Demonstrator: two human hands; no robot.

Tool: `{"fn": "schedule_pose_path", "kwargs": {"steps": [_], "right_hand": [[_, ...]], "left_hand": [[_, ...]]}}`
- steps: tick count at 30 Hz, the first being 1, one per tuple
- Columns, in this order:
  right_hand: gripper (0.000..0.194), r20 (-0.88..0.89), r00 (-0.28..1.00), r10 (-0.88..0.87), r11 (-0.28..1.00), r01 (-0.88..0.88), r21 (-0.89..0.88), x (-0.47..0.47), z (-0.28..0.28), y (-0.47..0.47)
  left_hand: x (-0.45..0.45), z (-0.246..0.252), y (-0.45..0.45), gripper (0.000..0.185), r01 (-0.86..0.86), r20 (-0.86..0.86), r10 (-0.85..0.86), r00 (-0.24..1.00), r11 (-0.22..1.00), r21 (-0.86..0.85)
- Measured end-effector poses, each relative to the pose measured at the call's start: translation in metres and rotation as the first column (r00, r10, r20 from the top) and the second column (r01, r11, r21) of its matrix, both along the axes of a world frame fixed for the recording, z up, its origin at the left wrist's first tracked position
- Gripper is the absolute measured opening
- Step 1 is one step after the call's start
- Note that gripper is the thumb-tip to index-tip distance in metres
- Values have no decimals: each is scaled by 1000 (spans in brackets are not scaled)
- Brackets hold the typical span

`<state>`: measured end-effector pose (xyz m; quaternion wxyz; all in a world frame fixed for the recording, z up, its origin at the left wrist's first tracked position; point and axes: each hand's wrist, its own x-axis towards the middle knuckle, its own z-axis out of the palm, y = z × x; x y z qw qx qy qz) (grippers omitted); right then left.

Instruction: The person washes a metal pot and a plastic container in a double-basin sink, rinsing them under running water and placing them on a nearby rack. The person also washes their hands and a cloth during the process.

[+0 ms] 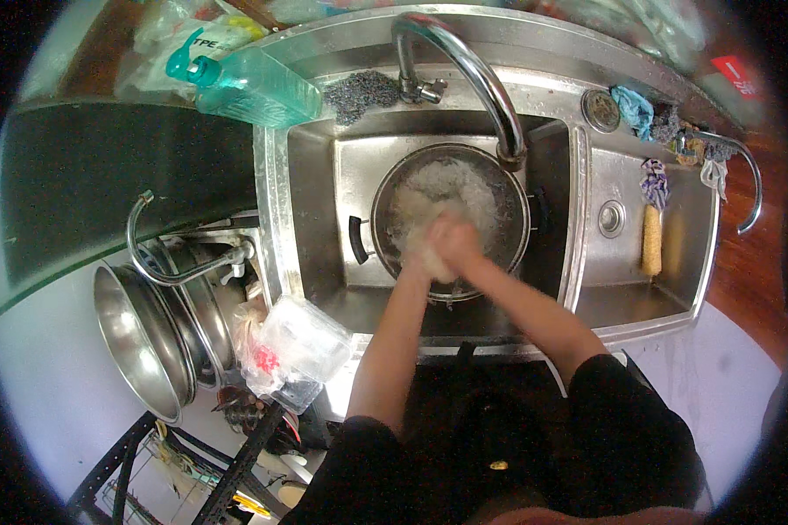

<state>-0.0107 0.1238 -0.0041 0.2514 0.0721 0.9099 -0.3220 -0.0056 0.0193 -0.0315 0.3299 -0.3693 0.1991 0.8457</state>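
A round metal pot (382, 190) with black side handles stands in the large steel sink basin (315, 262). Cloudy, whitish contents (443, 177) fill part of it. Over the pot's near side, my left hand (427, 252) and my right hand (456, 239) are pressed together, blurred by motion. Something pale and wet (441, 268) shows between and below them; its kind is unclear, and the left fingers are mostly hidden. The curved chrome faucet (492, 92) arches above the pot's far right side, with its spout near the rim.
A teal pump bottle (256, 88) and a dark steel-wool scourer (361, 97) lie at the far rim. The smaller basin (620, 262) at right holds a yellowish long item (652, 241) and a cloth. Clear plastic containers (308, 335) and large metal bowls (131, 341) stand at left.
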Motion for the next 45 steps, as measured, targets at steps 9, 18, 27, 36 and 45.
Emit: {"fn": "schedule_pose_path", "kwargs": {"steps": [9,18,27,36,45], "right_hand": [[16,-604,785,-138,989,72,-133,5,50,115],[21,-201,384,-901,348,366,-863,6,246,154],[48,-216,551,-806,201,-89,-976,-2,331,150],[20,-81,680,-729,-116,-239,-964,10,314,136],[36,-369,924,-96,994,107,7,-21,-12,64]], "left_hand": [[-8,112,-20,32,-309,-103,-774,625,-124,-943],[-17,257,-43,20,-562,-327,-759,564,-62,-825],[-20,352,-45,43,-584,-539,-777,325,283,-760],[-16,284,-27,7,-549,-552,-679,483,257,-796],[-22,53,9,42,-290,271,-867,418,-410,-865]]}}
